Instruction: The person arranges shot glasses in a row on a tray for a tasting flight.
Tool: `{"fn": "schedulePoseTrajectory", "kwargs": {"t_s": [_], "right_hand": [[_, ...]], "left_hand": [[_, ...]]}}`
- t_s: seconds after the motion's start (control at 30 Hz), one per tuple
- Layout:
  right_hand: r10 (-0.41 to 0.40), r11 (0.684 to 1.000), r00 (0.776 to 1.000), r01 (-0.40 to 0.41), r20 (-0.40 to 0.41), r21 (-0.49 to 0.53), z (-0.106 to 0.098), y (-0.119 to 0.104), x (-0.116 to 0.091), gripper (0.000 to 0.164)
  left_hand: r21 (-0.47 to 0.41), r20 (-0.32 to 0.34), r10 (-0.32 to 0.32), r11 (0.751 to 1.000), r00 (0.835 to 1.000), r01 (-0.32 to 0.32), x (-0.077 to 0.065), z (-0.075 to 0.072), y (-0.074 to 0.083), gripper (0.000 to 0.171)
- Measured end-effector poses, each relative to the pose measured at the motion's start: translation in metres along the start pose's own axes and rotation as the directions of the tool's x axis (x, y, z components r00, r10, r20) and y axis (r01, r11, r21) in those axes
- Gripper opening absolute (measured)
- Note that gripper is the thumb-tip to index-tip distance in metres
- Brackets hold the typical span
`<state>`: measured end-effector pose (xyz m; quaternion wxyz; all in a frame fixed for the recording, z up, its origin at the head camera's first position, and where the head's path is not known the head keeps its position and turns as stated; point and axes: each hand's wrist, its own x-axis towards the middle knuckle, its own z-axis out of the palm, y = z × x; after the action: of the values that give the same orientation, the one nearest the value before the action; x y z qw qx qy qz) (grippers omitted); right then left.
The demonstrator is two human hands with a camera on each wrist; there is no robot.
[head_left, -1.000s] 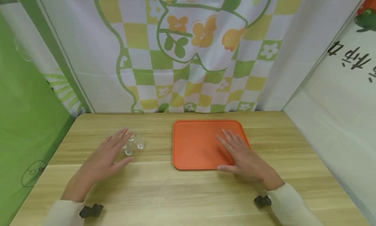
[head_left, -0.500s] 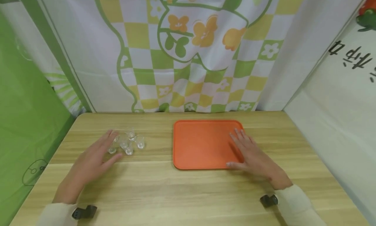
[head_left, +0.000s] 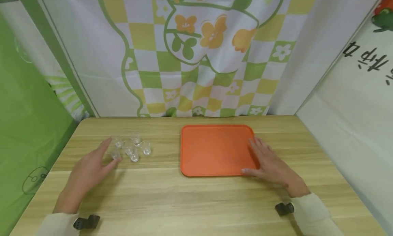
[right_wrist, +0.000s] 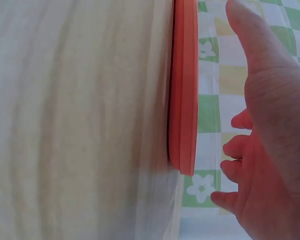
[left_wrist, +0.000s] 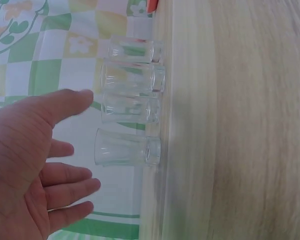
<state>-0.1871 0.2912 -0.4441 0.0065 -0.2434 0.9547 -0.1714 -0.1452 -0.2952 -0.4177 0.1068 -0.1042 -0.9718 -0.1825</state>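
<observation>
Several small clear shot glasses [head_left: 134,155] stand upright in a loose cluster on the left of the wooden table. My left hand [head_left: 87,173] is at the cluster's left side, thumb and fingers spread apart. In the head view its nearest shot glass [head_left: 115,155] lies between thumb and fingertips; the left wrist view shows a gap between the hand [left_wrist: 30,160] and that glass [left_wrist: 127,148]. An orange rectangular tray [head_left: 215,150] lies flat right of the middle. Over its right edge hovers my right hand [head_left: 273,166], fingers loosely spread, holding nothing.
The wooden table [head_left: 190,202] reaches back to a checked, flowered curtain [head_left: 196,58]. A green panel [head_left: 27,109] borders it on the left, a white one [head_left: 350,109] on the right. Bare tabletop lies between the glasses and the tray.
My left hand has drawn back leftward from over the glasses, uncovering them. My right hand has slid right, from over the tray to its right edge. Tray and glasses have stayed put.
</observation>
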Motion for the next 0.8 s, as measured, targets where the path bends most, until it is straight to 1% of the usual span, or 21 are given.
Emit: {"fn": "schedulePoseTrajectory", "kwargs": {"t_s": [0.13,0.23,0.4,0.53,0.67,0.8], "right_hand": [[0.054,0.998,0.999,-0.054,-0.003,-0.015,-0.0004,0.0026,-0.0009,0.123],[0.088,0.996,0.996,-0.088,-0.001,-0.027,-0.002,0.0037,-0.0029,0.126],[0.115,0.993,0.993,-0.114,0.019,-0.014,-0.0045,0.0036,-0.0067,0.127],[0.112,0.994,0.993,-0.112,0.025,-0.01,-0.004,0.0048,-0.0078,0.126],[0.11,0.994,0.993,-0.11,0.031,-0.011,-0.003,0.008,-0.0085,0.125],[0.109,0.994,0.993,-0.109,0.042,0.012,-0.002,0.0102,-0.0088,0.124]], "left_hand": [[0.0,0.009,-0.041,0.999,0.999,0.041,0.0004,-0.0015,0.0002,0.078],[0.0,0.027,-0.073,0.997,0.997,0.073,0.0003,-0.0018,-0.0002,0.078],[0.006,0.059,-0.123,0.992,0.991,0.123,0.0006,-0.0017,-0.0018,0.081],[0.008,0.068,-0.144,0.99,0.987,0.144,0.0011,-0.0011,-0.0015,0.078],[0.006,0.058,-0.139,0.99,0.989,0.139,0.0021,0.0009,-0.0018,0.073],[0.008,0.052,-0.133,0.991,0.99,0.133,0.003,0.0026,-0.0028,0.071]]}}
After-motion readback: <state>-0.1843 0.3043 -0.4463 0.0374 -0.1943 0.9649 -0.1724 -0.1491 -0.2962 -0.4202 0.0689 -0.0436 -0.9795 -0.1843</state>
